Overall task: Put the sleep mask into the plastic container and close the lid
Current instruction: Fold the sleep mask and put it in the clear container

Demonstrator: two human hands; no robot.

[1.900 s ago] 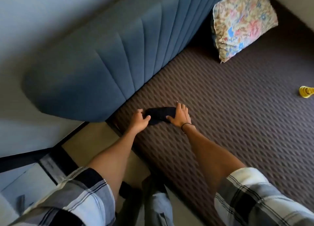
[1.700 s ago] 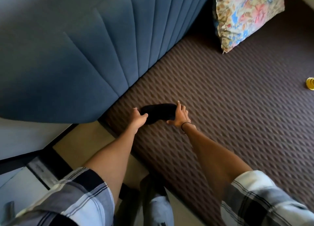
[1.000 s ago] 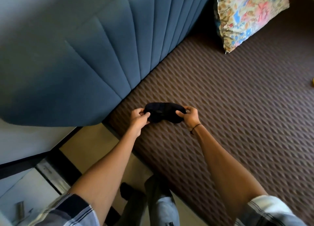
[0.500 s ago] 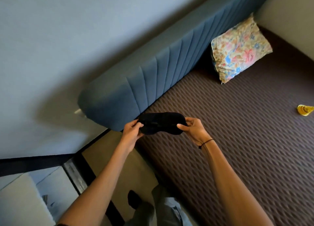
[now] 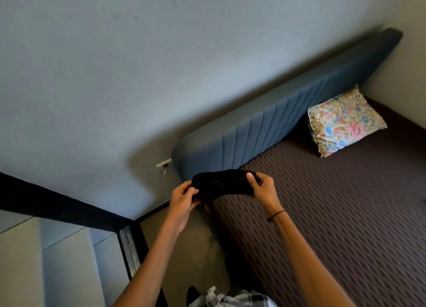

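both hands hold black mask (image 5: 222,184) in air over bed (image 5: 334,203) edge: left hand (image 5: 183,200) pinches left end, right hand (image 5: 262,189) pinches right end.

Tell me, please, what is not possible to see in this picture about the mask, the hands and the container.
- Plastic container: nowhere in the head view; it lies outside the frame.
- Sleep mask: its ends are covered by the left hand and the right hand; a strap cannot be made out, as the black fabric is blurred.
- Person's legs: cut off by the bottom edge.
- Small fitting on the wall: too small to identify.
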